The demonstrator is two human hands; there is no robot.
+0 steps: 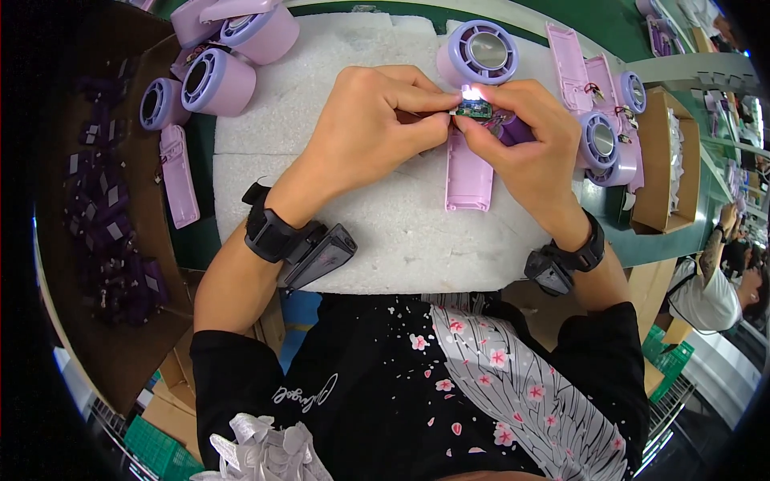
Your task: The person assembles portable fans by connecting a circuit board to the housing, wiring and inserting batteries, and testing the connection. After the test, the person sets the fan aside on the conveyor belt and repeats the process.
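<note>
A small green circuit board (474, 110) with a bright white light on it is pinched between both hands over the foam sheet. My left hand (373, 120) grips its left edge with thumb and index finger. My right hand (533, 136) holds the right side between thumb and fingers. Below lies an open pink handle shell (468, 180), joined toward the far side to a round fan head (485, 52) with a lilac ring and silver centre. Behind my right fingers shows part of a dark purple cylinder (517, 131), with thin wires beside it.
White foam sheet (385, 240) covers the table. Several fan bodies (218, 82) and a pink handle cover (178, 176) stand at left, beside a deep brown box (152, 208) of purple wrapped parts. More opened fans (600, 140) and a cardboard carton (664, 160) stand right. Another person (706, 297) is far right.
</note>
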